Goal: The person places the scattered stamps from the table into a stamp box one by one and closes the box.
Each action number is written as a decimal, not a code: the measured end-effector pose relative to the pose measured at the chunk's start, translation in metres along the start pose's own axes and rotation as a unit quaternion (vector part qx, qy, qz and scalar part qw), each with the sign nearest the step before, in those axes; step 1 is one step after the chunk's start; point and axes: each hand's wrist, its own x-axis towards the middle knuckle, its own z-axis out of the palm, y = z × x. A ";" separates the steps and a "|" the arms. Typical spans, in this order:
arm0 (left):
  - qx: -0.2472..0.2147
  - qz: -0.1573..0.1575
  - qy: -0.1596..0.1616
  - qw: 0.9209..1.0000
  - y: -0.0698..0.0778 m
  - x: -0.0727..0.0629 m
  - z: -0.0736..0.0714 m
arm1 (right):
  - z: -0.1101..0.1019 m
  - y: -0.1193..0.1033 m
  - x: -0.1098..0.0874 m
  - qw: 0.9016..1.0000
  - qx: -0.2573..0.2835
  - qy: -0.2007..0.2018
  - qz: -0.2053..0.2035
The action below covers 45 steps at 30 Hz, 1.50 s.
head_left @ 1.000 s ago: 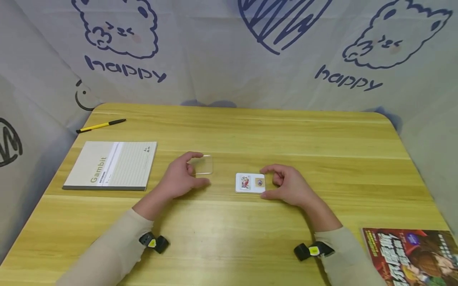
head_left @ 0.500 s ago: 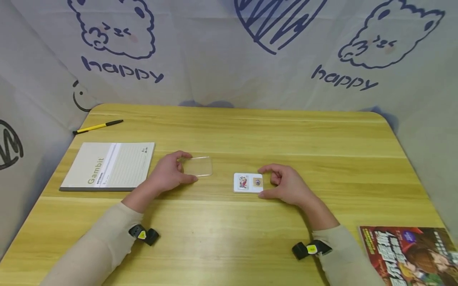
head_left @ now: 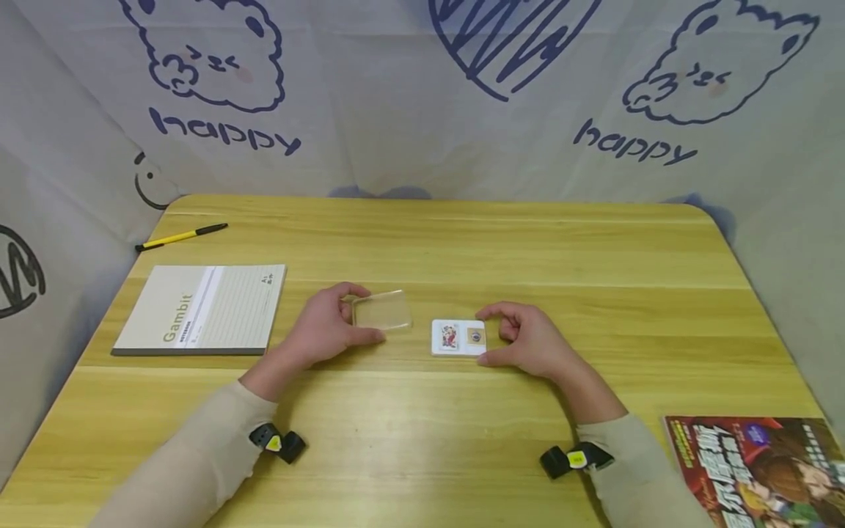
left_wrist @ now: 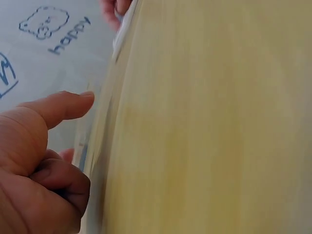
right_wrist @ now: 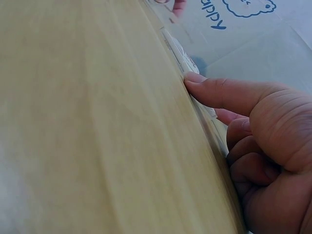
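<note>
In the head view, my left hand [head_left: 325,326] pinches a clear rectangular plastic cover [head_left: 383,311] by its left end, thumb on the near edge and index finger on the far one. The cover sits slightly askew, left of a small flat white case [head_left: 460,347] and apart from it. Two little pictures show on the case, a colourful one and a tan one. My right hand [head_left: 533,342] holds the case's right end between thumb and index finger, other fingers curled in. In the right wrist view the white case [right_wrist: 178,48] appears edge-on beyond the thumb.
On the wooden table [head_left: 422,440], a Gambit notebook [head_left: 198,308] lies at the left with a yellow-black pen [head_left: 181,236] behind it. A comic-style magazine [head_left: 759,469] lies at the front right. A printed white cloth [head_left: 422,110] hangs behind the table.
My left hand first drew left, then came back right with the clear cover, which is now turned slightly and closer to the white case. The right hand and the case stay put.
</note>
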 end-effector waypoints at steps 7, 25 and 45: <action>-0.046 0.036 -0.012 0.998 0.016 0.003 0.025 | 0.001 0.001 0.000 1.000 0.003 -0.001 0.001; -0.021 0.055 -0.059 0.997 0.046 0.017 0.077 | 0.000 -0.001 0.000 1.000 0.020 -0.004 0.005; 0.022 0.052 -0.084 0.995 0.051 0.019 0.081 | -0.002 0.002 -0.001 1.000 0.019 -0.006 -0.008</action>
